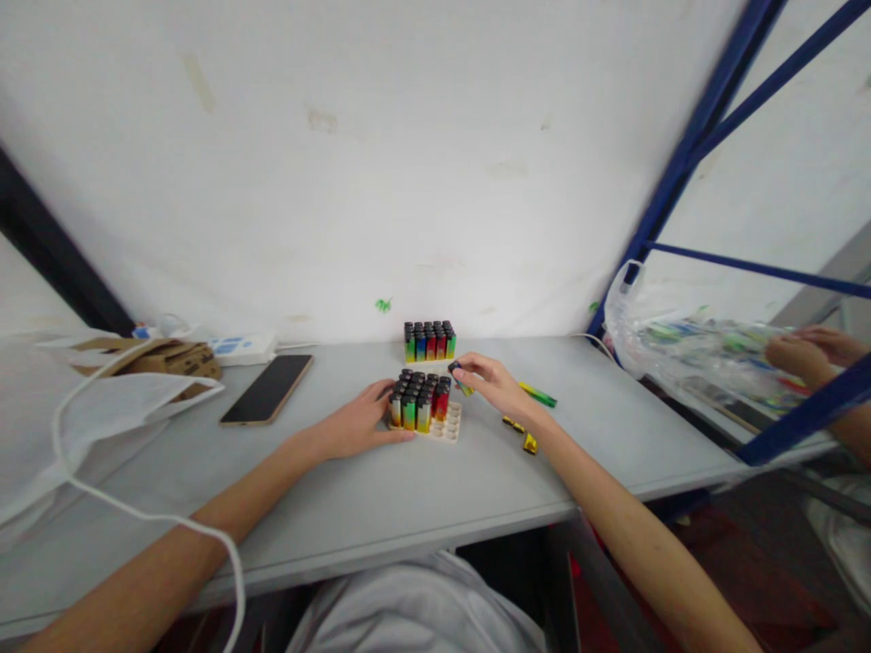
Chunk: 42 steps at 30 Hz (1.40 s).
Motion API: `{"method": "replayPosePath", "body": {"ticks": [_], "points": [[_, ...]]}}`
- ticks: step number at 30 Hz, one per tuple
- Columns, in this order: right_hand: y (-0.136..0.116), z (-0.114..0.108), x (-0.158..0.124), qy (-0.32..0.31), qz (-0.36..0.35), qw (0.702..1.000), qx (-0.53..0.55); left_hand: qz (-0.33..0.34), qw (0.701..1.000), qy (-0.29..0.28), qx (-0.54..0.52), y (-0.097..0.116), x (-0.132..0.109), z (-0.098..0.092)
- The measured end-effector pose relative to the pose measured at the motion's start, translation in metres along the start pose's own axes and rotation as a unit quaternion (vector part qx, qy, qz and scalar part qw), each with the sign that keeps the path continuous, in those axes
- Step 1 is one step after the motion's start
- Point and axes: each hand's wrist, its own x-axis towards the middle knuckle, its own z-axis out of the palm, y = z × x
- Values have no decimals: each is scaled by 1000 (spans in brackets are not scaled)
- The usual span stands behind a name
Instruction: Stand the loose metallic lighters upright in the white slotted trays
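Note:
A pale tray with round holes stands on the grey table, holding several upright lighters with black tops and coloured bodies. Bare holes show along its right side. My left hand grips the tray's left end, thumb along the front and fingers curled behind. Between the thumb and fingers of my right hand is a lighter, tilted, its black top toward the tray's back right corner. Under and beside my right forearm lie a green lighter and shiny yellow lighters, partly hidden.
Behind, near the wall, stands another block of lighters. A phone lies left, by a power strip, a cardboard piece and white bags. A white cable crosses my left forearm. Right are a blue frame and another person's hands.

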Motion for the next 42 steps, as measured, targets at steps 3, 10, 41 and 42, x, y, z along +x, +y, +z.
{"method": "replayPosePath", "body": {"ticks": [3,10,41,42], "points": [[2,0,-2,12,-62,993,-97,0,1000,-3,-5,0,0,0],[-3,6,-11,-112,-119,968,-189,3,1000,4,8,1,-1,-1],[-26,-111,-46,159,34,875,-456,5,1000,4,-1,3,0,-2],[-21,-118,-51,149,42,860,-486,1,1000,4,-3,3,0,-2]]}}
